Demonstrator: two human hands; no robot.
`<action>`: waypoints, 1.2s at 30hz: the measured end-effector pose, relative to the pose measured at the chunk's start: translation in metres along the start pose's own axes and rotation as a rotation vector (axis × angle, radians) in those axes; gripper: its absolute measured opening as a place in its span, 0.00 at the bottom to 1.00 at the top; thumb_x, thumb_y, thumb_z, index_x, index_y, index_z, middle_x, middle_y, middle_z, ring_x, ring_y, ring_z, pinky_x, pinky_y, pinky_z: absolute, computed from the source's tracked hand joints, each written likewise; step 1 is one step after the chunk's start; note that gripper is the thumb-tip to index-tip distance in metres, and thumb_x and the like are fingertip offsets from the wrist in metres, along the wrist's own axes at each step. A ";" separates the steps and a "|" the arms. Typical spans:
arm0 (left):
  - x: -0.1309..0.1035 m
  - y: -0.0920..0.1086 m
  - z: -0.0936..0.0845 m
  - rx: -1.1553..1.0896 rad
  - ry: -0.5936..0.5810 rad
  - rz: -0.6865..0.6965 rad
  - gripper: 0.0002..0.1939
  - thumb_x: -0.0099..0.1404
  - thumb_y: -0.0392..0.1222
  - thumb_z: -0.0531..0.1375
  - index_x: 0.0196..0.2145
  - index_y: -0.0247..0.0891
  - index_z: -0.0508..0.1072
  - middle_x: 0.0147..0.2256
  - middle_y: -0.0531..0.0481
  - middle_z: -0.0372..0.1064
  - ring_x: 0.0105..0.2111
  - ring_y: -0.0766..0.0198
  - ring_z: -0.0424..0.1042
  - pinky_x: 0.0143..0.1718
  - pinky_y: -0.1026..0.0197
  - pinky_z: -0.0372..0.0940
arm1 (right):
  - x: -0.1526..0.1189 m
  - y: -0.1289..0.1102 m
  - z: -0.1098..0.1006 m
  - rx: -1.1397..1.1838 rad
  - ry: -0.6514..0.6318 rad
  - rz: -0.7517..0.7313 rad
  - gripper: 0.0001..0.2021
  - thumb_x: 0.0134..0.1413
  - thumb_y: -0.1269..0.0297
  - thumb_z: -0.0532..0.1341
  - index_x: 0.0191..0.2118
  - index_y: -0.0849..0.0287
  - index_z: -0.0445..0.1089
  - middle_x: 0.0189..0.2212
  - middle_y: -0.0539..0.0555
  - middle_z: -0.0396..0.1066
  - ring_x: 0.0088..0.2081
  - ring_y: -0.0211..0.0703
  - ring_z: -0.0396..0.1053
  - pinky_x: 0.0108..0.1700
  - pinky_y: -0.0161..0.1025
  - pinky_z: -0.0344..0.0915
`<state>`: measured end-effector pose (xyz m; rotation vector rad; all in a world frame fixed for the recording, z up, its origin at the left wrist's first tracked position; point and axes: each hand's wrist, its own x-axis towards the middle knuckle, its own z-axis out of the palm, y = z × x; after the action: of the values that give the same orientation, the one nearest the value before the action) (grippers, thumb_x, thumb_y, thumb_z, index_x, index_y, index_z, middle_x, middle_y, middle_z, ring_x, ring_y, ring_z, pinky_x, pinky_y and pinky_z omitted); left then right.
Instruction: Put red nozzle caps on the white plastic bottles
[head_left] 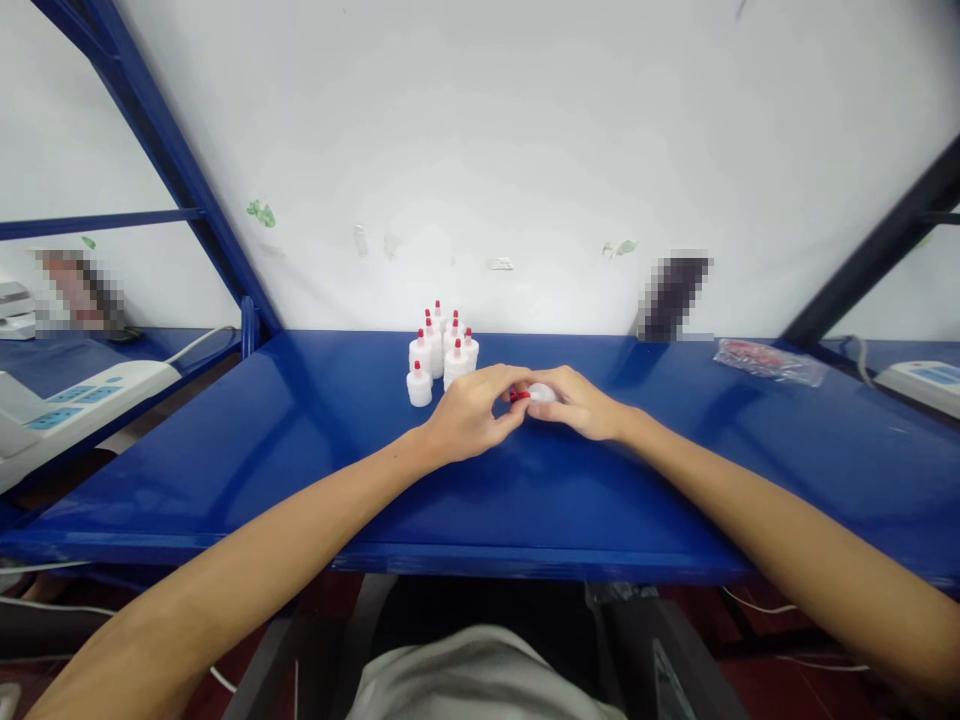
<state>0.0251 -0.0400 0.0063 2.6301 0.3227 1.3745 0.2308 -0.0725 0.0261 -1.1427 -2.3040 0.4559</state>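
A small white bottle [543, 393] lies tilted on its side between my two hands, its red cap [519, 396] pointing left. My left hand [480, 408] pinches the red cap between thumb and fingertips. Around the white body of the bottle, my right hand [581, 402] has its fingers and thumb closed. Several upright white bottles with red tips stand in a group just behind and left of my left hand; the nearest one [419, 386] is at the front left of the group.
The blue table [300, 450] has a clear plastic bag with red contents [769, 361] at right. A dark blurred object [673, 298] leans on the white wall. Power strips [90, 400] flank the table, beside blue frame posts [172, 150].
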 end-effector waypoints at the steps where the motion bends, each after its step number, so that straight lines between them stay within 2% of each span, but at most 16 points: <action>1: 0.000 0.000 -0.001 0.001 -0.009 0.016 0.12 0.67 0.34 0.58 0.49 0.37 0.69 0.38 0.49 0.75 0.33 0.68 0.73 0.37 0.63 0.70 | 0.000 0.000 -0.002 0.034 -0.015 -0.009 0.15 0.59 0.53 0.56 0.40 0.59 0.72 0.31 0.51 0.72 0.31 0.42 0.65 0.36 0.36 0.58; 4: 0.000 0.003 -0.002 0.028 -0.052 0.054 0.12 0.67 0.33 0.55 0.48 0.38 0.70 0.38 0.48 0.74 0.34 0.66 0.73 0.38 0.61 0.70 | 0.000 -0.001 -0.003 0.085 -0.046 0.016 0.20 0.62 0.49 0.52 0.34 0.60 0.73 0.25 0.49 0.66 0.28 0.39 0.61 0.33 0.35 0.55; 7: 0.000 0.005 -0.003 0.080 -0.114 0.084 0.14 0.66 0.32 0.53 0.47 0.38 0.70 0.37 0.47 0.73 0.35 0.65 0.72 0.38 0.61 0.70 | 0.001 -0.001 0.000 0.053 -0.044 0.079 0.22 0.62 0.47 0.53 0.29 0.59 0.74 0.21 0.48 0.63 0.25 0.38 0.58 0.31 0.35 0.52; 11: -0.001 0.005 -0.002 0.146 -0.154 0.135 0.15 0.66 0.31 0.51 0.48 0.38 0.70 0.37 0.47 0.71 0.34 0.65 0.71 0.37 0.62 0.69 | 0.003 -0.002 0.004 -0.020 -0.031 0.132 0.19 0.58 0.50 0.56 0.26 0.59 0.72 0.22 0.48 0.65 0.26 0.37 0.57 0.31 0.36 0.50; 15: -0.003 0.005 -0.002 0.206 -0.179 0.196 0.16 0.68 0.31 0.50 0.50 0.37 0.70 0.39 0.46 0.71 0.35 0.65 0.71 0.37 0.63 0.68 | 0.004 -0.002 0.006 -0.100 -0.024 0.174 0.16 0.54 0.53 0.58 0.22 0.59 0.68 0.20 0.47 0.61 0.25 0.36 0.54 0.29 0.36 0.48; 21: -0.006 0.002 -0.001 0.259 -0.272 0.207 0.16 0.70 0.34 0.50 0.51 0.39 0.70 0.41 0.45 0.71 0.37 0.63 0.71 0.39 0.62 0.69 | 0.004 -0.003 0.010 -0.157 -0.014 0.183 0.13 0.49 0.55 0.61 0.24 0.59 0.72 0.19 0.48 0.62 0.24 0.37 0.56 0.29 0.36 0.50; 27: -0.006 0.003 -0.001 0.255 -0.227 0.289 0.15 0.70 0.34 0.50 0.52 0.38 0.69 0.42 0.45 0.70 0.38 0.63 0.71 0.39 0.62 0.69 | 0.003 -0.006 0.011 -0.131 0.000 0.144 0.14 0.45 0.56 0.60 0.19 0.60 0.66 0.17 0.48 0.58 0.23 0.37 0.53 0.28 0.36 0.48; 30: -0.005 0.004 -0.001 0.251 -0.204 0.304 0.16 0.71 0.34 0.49 0.53 0.39 0.68 0.44 0.44 0.70 0.40 0.63 0.72 0.40 0.62 0.69 | 0.003 -0.006 0.012 -0.057 0.007 0.091 0.15 0.47 0.55 0.58 0.20 0.60 0.64 0.18 0.48 0.56 0.24 0.36 0.52 0.28 0.36 0.48; 33: -0.004 0.003 0.002 0.242 -0.127 0.319 0.18 0.71 0.32 0.49 0.55 0.41 0.66 0.44 0.45 0.70 0.38 0.64 0.71 0.38 0.63 0.69 | 0.004 -0.005 0.010 0.032 0.001 0.070 0.16 0.52 0.54 0.55 0.23 0.61 0.66 0.20 0.48 0.58 0.25 0.36 0.53 0.28 0.36 0.49; 36: 0.000 0.001 0.002 0.253 -0.010 0.380 0.18 0.71 0.29 0.48 0.55 0.39 0.66 0.39 0.46 0.68 0.34 0.66 0.69 0.32 0.66 0.67 | 0.004 -0.005 0.008 0.135 -0.043 0.015 0.18 0.56 0.52 0.54 0.23 0.60 0.64 0.19 0.48 0.59 0.24 0.36 0.54 0.28 0.37 0.49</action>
<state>0.0266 -0.0410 0.0055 3.0252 -0.0112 1.5127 0.2211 -0.0725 0.0237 -1.0945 -2.2654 0.6369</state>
